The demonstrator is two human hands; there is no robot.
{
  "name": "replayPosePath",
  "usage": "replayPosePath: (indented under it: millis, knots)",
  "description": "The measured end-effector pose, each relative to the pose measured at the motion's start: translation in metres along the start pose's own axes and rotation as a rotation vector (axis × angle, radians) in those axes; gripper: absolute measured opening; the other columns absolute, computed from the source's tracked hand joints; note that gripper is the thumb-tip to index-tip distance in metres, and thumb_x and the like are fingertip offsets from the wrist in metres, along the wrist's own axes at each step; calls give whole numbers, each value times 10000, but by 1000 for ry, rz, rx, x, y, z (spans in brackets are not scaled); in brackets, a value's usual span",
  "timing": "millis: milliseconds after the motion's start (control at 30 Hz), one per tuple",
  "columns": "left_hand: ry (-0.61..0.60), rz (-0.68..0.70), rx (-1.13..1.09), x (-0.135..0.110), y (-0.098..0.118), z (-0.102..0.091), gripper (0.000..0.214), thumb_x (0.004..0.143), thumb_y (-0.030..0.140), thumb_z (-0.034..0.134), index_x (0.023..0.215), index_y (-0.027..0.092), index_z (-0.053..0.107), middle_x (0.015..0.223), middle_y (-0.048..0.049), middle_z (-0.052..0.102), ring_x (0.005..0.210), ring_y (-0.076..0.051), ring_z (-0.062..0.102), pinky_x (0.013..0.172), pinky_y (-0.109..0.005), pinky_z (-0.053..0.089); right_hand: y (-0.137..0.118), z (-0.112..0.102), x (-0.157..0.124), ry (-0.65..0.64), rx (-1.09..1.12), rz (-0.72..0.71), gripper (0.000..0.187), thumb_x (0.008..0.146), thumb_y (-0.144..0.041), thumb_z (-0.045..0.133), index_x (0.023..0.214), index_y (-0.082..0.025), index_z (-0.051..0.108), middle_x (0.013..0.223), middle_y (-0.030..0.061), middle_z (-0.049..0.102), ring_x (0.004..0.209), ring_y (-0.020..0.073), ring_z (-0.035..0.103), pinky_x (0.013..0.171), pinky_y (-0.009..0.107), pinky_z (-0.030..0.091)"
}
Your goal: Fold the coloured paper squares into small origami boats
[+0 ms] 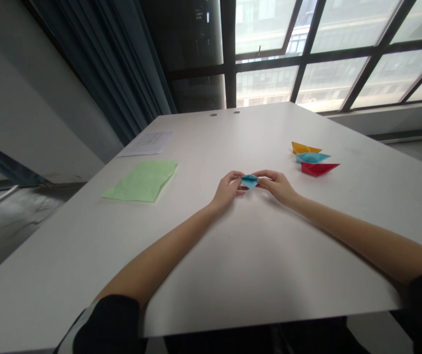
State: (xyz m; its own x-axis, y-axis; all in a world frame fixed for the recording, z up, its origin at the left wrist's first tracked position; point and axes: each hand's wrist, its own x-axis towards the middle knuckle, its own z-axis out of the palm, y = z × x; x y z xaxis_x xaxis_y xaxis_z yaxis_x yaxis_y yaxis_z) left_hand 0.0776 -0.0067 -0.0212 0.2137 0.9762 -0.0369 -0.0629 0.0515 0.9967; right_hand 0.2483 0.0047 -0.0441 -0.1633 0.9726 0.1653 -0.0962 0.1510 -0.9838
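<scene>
Between my two hands is a small folded piece of blue paper [249, 181], held just over the white table. My left hand [230, 188] pinches its left corner between thumb and fingers. On the other side, my right hand [276, 186] grips the right corner the same way. The paper has a pointed lower end and a slit-like fold along its top. To the right of my right hand, three folded paper boats stand in a row: a yellow boat [305, 148], a blue boat [312, 158] and a red boat [320, 169].
A light green sheet of paper [142, 181] lies to the left on the white table [211, 275]. Behind it is a white printed sheet [147, 143]. Two round grommets [213, 115] sit near the far edge. Beyond are a dark curtain [111, 59] and large windows [266, 88].
</scene>
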Motion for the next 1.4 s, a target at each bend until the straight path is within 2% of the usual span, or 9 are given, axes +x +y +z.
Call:
replayPosePath:
  millis: [100,200,400,567,667,800,967,1167,1400]
  knots:
    - [-20,-134,-118,-1,4,1,115,768,191,477,863,171,537,821,-39,625,660,-133,649,561,-215,484,-1,0,0,25,-12,-3,180,682,-296,656,817,-184,695,860,29,696,866,176,629,881,371,486]
    - [-48,-172,-176,-2,4,1,114,760,222,525,858,165,536,820,-46,637,666,-134,651,576,-220,491,-5,1,-1,42,-102,-36,201,667,-324,677,815,-189,697,896,41,697,893,192,626,890,376,477]
    - [-68,-85,-130,-4,-1,-1,242,651,192,686,827,151,525,718,-2,604,644,-103,620,614,-217,481,-8,0,-4,30,-198,-86,253,634,-329,696,831,-174,662,1003,58,659,867,179,629,823,331,493]
    - [-28,17,32,0,-5,-2,207,606,101,648,766,143,522,614,38,557,553,-70,557,579,-202,448,-7,0,-4,-12,-242,2,384,645,-322,679,984,-167,585,713,-1,653,574,119,586,591,282,488]
    - [-72,90,216,-1,-6,-4,176,613,108,611,763,151,531,508,68,504,449,-54,472,482,-172,363,-6,0,-2,35,-209,-28,388,632,-332,691,968,-172,584,815,25,662,632,123,605,625,281,492]
    - [-126,158,406,-4,-6,-6,147,639,137,560,782,166,546,436,95,407,376,-45,354,408,-169,240,-1,-3,1,27,-148,1,411,648,-391,689,978,-161,601,704,15,664,632,134,606,652,297,498]
    - [-143,243,507,-5,-4,-5,154,627,114,525,768,170,550,481,84,409,426,-54,393,443,-173,289,2,-3,2,11,-39,72,387,628,-422,714,917,-174,647,789,46,694,705,164,632,706,324,517]
    - [-164,307,599,-5,-5,-6,155,633,110,510,761,174,570,543,61,439,501,-73,420,489,-182,329,0,-3,2,34,-116,79,353,601,-469,717,778,-169,661,717,41,685,647,160,616,642,306,514]
    - [-22,429,524,-4,-6,-6,139,703,196,561,837,183,528,860,-5,590,786,-117,532,600,-188,381,-8,-3,1,-17,-322,-92,284,666,-437,668,760,-169,660,716,31,675,649,153,592,642,295,477]
